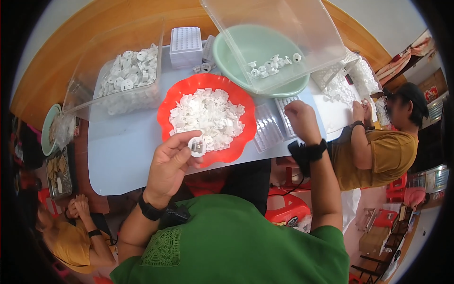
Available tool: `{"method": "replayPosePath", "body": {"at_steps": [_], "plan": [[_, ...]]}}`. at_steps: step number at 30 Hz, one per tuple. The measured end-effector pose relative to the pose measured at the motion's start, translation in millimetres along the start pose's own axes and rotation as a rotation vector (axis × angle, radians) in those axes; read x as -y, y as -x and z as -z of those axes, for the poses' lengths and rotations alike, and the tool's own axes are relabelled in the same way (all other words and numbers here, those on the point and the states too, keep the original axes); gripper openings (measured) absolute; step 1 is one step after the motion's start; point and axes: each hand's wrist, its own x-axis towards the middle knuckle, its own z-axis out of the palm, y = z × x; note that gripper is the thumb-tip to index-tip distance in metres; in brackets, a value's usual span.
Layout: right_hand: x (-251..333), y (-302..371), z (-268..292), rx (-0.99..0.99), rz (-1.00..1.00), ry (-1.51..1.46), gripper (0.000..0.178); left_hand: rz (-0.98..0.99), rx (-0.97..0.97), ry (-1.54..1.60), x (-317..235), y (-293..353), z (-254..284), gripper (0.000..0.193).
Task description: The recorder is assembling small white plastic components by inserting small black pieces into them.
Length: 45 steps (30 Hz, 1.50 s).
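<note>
My left hand (166,173) pinches a round white plastic part (196,147) with small metal pieces in its face, above the near edge of a red wavy-rimmed bowl (166,99). A heap of small flat white plastic pieces (208,116) fills the bowl. My right hand (302,119) is to the right, over the near end of a white tray with rows of small pockets (283,108). Its fingers are drawn together, and whatever they hold is too small to tell. A clear ribbed plastic tray (268,132) lies between that hand and the bowl.
A clear bin (90,102) of round white parts stands left. Behind the bowl is a stack of white trays (186,47). A clear container (302,33) overlaps a green basin (231,52) holding several round parts (269,66). Co-workers sit at right (378,146) and lower left (71,241).
</note>
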Motion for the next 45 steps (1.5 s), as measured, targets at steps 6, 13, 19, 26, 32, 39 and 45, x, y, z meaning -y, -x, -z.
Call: {"method": "replayPosePath", "body": {"at_steps": [6, 13, 19, 26, 32, 39, 45], "plan": [[-48.2, -21.3, -8.8, 0.104, -0.047, 0.294, 0.025, 0.028, 0.022, 0.017, 0.4, -3.4, 0.0, 0.033], [-54.0, -33.7, -20.1, 0.067, 0.041, 0.245, 0.014, 0.039, 0.029, 0.039, 1.5, -1.6, 6.1, 0.031], [-64.2, -43.4, -11.9, 0.215, -0.080, 0.105, 0.011, 0.072, -0.002, 0.078, 2.3, -0.1, 3.2, 0.033], [-66.4, -38.3, 2.8, 0.359, -0.237, -0.068, 0.009, 0.071, 0.105, 0.179, 4.4, 4.7, 8.5, 0.034], [-8.8, -14.7, 24.9, 0.145, -0.240, -0.312, 0.009, 0.049, 0.130, 0.197, 5.2, 8.8, 12.4, 0.035], [145.3, 40.6, 14.0, 0.187, 0.162, -0.623, 0.015, 0.056, 0.135, 0.136, 15.5, 5.2, 9.5, 0.034], [181.4, 52.3, -23.9, -0.032, 0.431, -0.488, 0.019, 0.028, 0.070, 0.034, 12.6, 11.0, -1.0, 0.030]]}}
